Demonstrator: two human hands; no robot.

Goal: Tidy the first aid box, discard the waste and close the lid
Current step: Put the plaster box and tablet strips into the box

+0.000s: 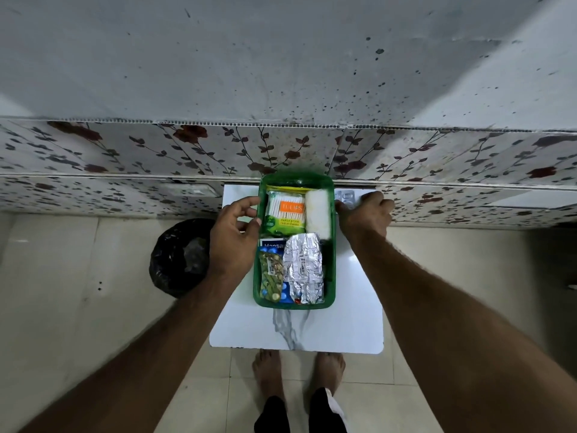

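Note:
The green first aid box lies open on a small white table. Its green lid stands up at the far end. Inside are a cotton swab packet, a white cotton roll, a silver foil strip, a green tablet strip and a blue plaster box. My left hand hovers at the box's left rim, fingers spread and holding nothing. My right hand rests beside the right rim, fingers curled down over a silver blister strip on the table's far corner.
A bin lined with a black bag stands on the tiled floor left of the table. A floral-patterned wall panel runs just behind the table. My bare feet are at the table's near edge.

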